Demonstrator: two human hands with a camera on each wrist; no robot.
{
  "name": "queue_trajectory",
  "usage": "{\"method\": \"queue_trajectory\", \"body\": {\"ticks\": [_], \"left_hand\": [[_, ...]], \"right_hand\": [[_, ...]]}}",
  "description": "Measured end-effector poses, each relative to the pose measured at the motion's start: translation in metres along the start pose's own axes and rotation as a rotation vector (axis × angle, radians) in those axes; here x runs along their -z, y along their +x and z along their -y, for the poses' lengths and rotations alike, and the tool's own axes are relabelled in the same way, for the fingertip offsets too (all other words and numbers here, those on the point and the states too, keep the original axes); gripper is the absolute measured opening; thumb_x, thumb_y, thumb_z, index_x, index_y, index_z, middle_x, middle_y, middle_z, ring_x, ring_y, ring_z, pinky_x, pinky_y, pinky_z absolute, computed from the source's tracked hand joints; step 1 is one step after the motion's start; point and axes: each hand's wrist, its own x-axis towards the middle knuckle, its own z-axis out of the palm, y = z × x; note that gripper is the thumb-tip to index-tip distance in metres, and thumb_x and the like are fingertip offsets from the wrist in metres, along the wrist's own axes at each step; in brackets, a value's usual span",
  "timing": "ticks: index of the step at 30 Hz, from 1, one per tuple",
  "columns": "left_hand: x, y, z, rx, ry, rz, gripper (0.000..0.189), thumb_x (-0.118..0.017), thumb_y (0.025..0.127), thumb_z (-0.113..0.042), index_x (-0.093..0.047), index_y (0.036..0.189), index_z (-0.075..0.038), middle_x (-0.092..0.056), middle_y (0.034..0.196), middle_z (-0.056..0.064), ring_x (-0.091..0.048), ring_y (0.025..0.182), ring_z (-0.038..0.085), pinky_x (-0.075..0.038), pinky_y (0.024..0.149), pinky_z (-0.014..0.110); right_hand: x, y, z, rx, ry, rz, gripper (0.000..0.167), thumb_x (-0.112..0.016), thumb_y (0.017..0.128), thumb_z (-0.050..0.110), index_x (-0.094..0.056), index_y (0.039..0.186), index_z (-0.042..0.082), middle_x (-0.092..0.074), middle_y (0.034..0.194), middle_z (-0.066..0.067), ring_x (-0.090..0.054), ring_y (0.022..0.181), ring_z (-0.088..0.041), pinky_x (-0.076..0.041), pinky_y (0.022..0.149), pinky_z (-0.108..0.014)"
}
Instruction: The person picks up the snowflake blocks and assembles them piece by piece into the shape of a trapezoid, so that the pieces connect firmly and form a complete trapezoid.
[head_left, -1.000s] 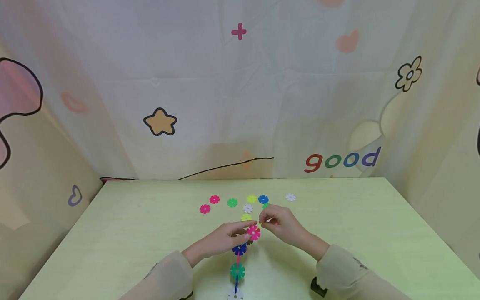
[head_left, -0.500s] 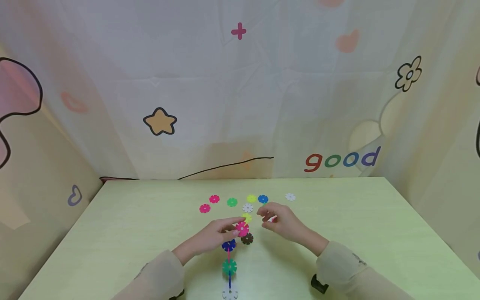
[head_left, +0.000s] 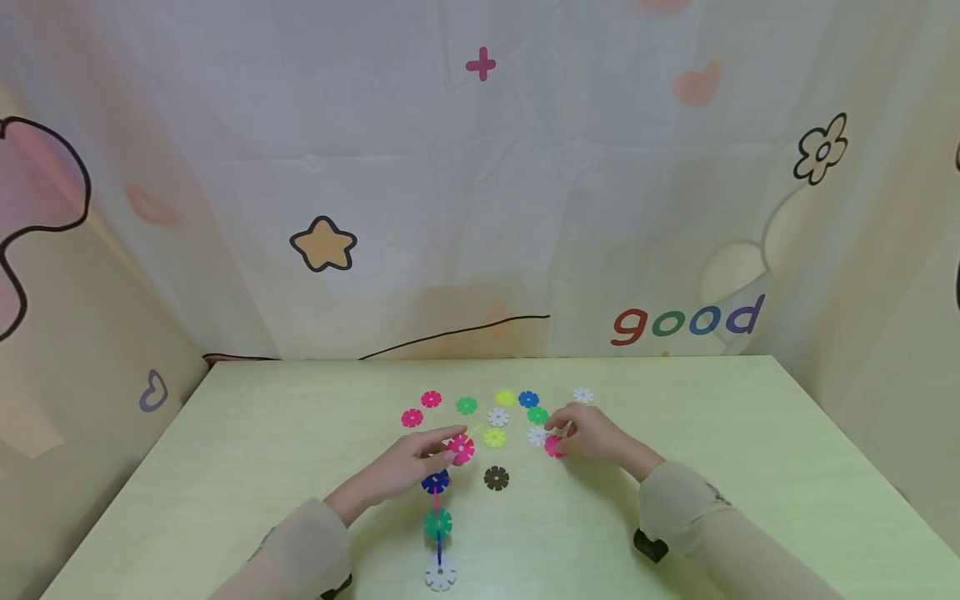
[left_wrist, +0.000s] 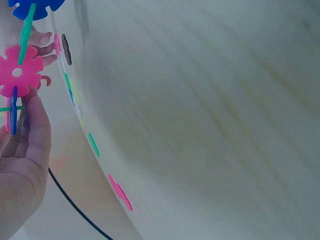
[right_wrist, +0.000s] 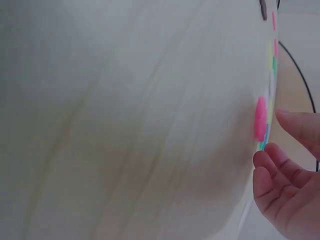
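My left hand holds a chain of interlocking snowflake discs between thumb and fingers, above the table. A pink disc is at the fingertips, with a thin yellow disc edge-on at its upper side. Below hang a dark blue disc, a green disc and a white disc, joined by edge-on discs. My right hand reaches over a loose pink disc on the table. In the right wrist view its fingers are parted and a gap shows between them and that pink disc.
Loose discs lie scattered across the table's far middle: a brown disc, a yellow disc, a blue disc, a green disc and several more. A printed curtain rises behind the table.
The left hand has moved left with the chain, uncovering the brown disc. The right hand has let go of the chain's yellow disc and moved right to the loose pink disc.
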Motion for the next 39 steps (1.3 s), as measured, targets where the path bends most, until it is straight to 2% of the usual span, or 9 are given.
{"method": "queue_trajectory", "body": {"ticks": [6, 10, 19, 25, 39], "left_hand": [[0.001, 0.0, 0.001, 0.005, -0.005, 0.002, 0.044, -0.049, 0.09, -0.025, -0.04, 0.133, -0.018, -0.057, 0.114, 0.005, -0.052, 0.098, 0.02, -0.047, 0.079, 0.034], [0.001, 0.001, 0.001, 0.0, 0.003, 0.003, 0.044, -0.049, 0.09, -0.025, -0.041, 0.133, -0.017, -0.056, 0.116, 0.006, -0.052, 0.099, 0.02, -0.047, 0.08, 0.035], [-0.001, 0.002, 0.002, -0.004, 0.002, 0.005, 0.044, -0.05, 0.09, -0.024, -0.041, 0.133, -0.017, -0.054, 0.117, 0.009, -0.05, 0.107, 0.025, -0.048, 0.082, 0.037], [-0.003, 0.004, 0.003, -0.014, -0.007, 0.014, 0.045, -0.05, 0.09, -0.024, -0.041, 0.133, -0.016, -0.054, 0.118, 0.008, -0.05, 0.104, 0.022, -0.048, 0.081, 0.034], [-0.003, 0.002, 0.001, -0.015, 0.008, 0.01, 0.045, -0.05, 0.09, -0.025, -0.041, 0.133, -0.017, -0.056, 0.113, 0.007, -0.051, 0.101, 0.021, -0.048, 0.078, 0.032]], "right_hand": [[0.004, 0.003, -0.006, 0.007, -0.07, 0.019, 0.016, -0.067, 0.075, 0.003, -0.067, 0.09, 0.01, -0.058, 0.088, -0.002, -0.05, 0.085, -0.018, -0.046, 0.077, -0.034], [0.006, 0.004, -0.006, 0.006, -0.098, 0.039, 0.014, -0.067, 0.075, 0.004, -0.067, 0.087, 0.012, -0.058, 0.086, -0.001, -0.05, 0.085, -0.017, -0.045, 0.077, -0.034], [-0.001, 0.015, 0.003, -0.021, -0.038, 0.045, 0.019, -0.067, 0.077, 0.01, -0.066, 0.096, 0.01, -0.057, 0.086, -0.003, -0.048, 0.079, -0.017, -0.045, 0.068, -0.027], [-0.008, 0.024, 0.007, -0.008, -0.1, 0.051, 0.028, -0.07, 0.074, 0.011, -0.066, 0.102, 0.013, -0.058, 0.083, -0.003, -0.048, 0.074, -0.016, -0.043, 0.06, -0.023], [-0.01, 0.029, 0.008, -0.02, -0.116, 0.074, 0.022, -0.07, 0.073, 0.011, -0.065, 0.094, 0.013, -0.057, 0.085, -0.003, -0.049, 0.077, -0.017, -0.046, 0.064, -0.024]]}}
